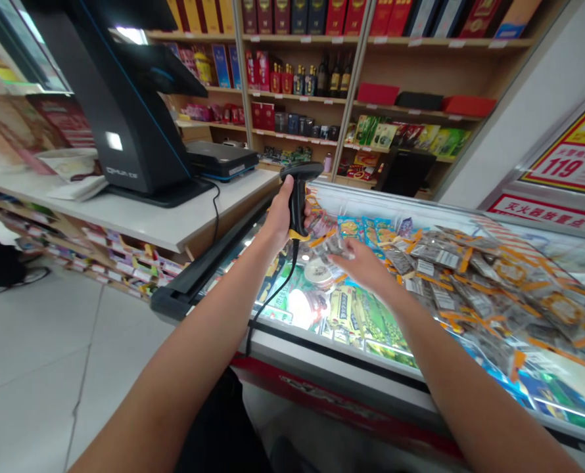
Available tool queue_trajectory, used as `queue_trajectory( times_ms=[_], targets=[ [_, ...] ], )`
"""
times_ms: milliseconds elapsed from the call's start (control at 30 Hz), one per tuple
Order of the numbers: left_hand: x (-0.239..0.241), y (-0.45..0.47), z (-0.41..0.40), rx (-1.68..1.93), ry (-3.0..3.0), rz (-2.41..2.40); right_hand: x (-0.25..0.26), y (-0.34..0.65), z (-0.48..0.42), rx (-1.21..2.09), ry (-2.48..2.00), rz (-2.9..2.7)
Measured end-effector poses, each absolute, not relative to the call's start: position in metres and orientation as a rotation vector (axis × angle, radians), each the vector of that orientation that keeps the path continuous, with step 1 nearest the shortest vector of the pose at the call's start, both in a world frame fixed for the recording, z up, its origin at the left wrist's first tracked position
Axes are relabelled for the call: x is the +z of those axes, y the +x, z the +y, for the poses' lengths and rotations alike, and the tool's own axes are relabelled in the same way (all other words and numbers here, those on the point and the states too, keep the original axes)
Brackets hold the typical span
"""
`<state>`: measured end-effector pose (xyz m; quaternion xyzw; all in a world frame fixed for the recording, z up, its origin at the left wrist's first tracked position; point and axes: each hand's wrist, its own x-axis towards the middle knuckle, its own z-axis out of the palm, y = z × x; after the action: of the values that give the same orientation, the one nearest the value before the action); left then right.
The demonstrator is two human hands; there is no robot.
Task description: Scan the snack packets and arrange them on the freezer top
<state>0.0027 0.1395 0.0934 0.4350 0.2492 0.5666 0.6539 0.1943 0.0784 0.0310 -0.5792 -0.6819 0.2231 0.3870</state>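
Note:
My left hand (279, 213) is wrapped round the grip of a black barcode scanner (300, 190) with a yellow band, its cable (267, 299) trailing down. The scanner head points right, above the glass lid of a chest freezer (371, 368). My right hand (359, 259) holds a small clear packet (334, 244) just below and right of the scanner. The packet is blurred by motion. A heap of similar small packets with orange labels (474, 282) lies on the freezer lid to the right of that hand.
A white counter (139, 220) at left carries a black till terminal (125, 105) and a flat scale (221, 159). Shelves of bottles and boxes (322, 72) fill the back wall. A red price sign (576, 161) hangs at right. Pale floor tiles (41, 348) lie at lower left.

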Motion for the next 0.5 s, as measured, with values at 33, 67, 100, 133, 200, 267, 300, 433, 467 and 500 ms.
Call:
queue_trajectory(
  times_ms=[33,67,100,133,200,267,300,433,467,500],
  targets=[
    [0.092,0.007,0.137,1.260,1.015,0.562,0.032,0.204,0.084,0.580,-1.443,-1.579],
    [0.090,0.011,0.134,1.230,1.055,0.554,0.032,0.214,0.088,0.588,-1.404,-1.441],
    [0.088,0.016,0.131,1.195,1.105,0.543,0.033,0.224,0.092,0.591,-1.362,-1.333],
    [0.085,0.021,0.127,1.159,1.162,0.528,0.035,0.233,0.095,0.586,-1.324,-1.254],
    [0.078,0.031,0.121,1.084,1.280,0.495,0.039,0.249,0.098,0.528,-1.285,-1.171],
    [0.072,0.039,0.115,1.015,1.369,0.459,0.044,0.259,0.097,0.453,-1.285,-1.151],
    [0.070,0.041,0.112,0.980,1.394,0.446,0.047,0.263,0.096,0.422,-1.297,-1.149],
    [0.068,0.045,0.105,0.882,1.423,0.440,0.053,0.267,0.094,0.387,-1.337,-1.144],
    [0.069,0.045,0.104,0.873,1.429,0.441,0.053,0.267,0.094,0.387,-1.337,-1.142],
    [0.070,0.045,0.103,0.868,1.433,0.441,0.052,0.267,0.094,0.388,-1.331,-1.142]
  ],
)
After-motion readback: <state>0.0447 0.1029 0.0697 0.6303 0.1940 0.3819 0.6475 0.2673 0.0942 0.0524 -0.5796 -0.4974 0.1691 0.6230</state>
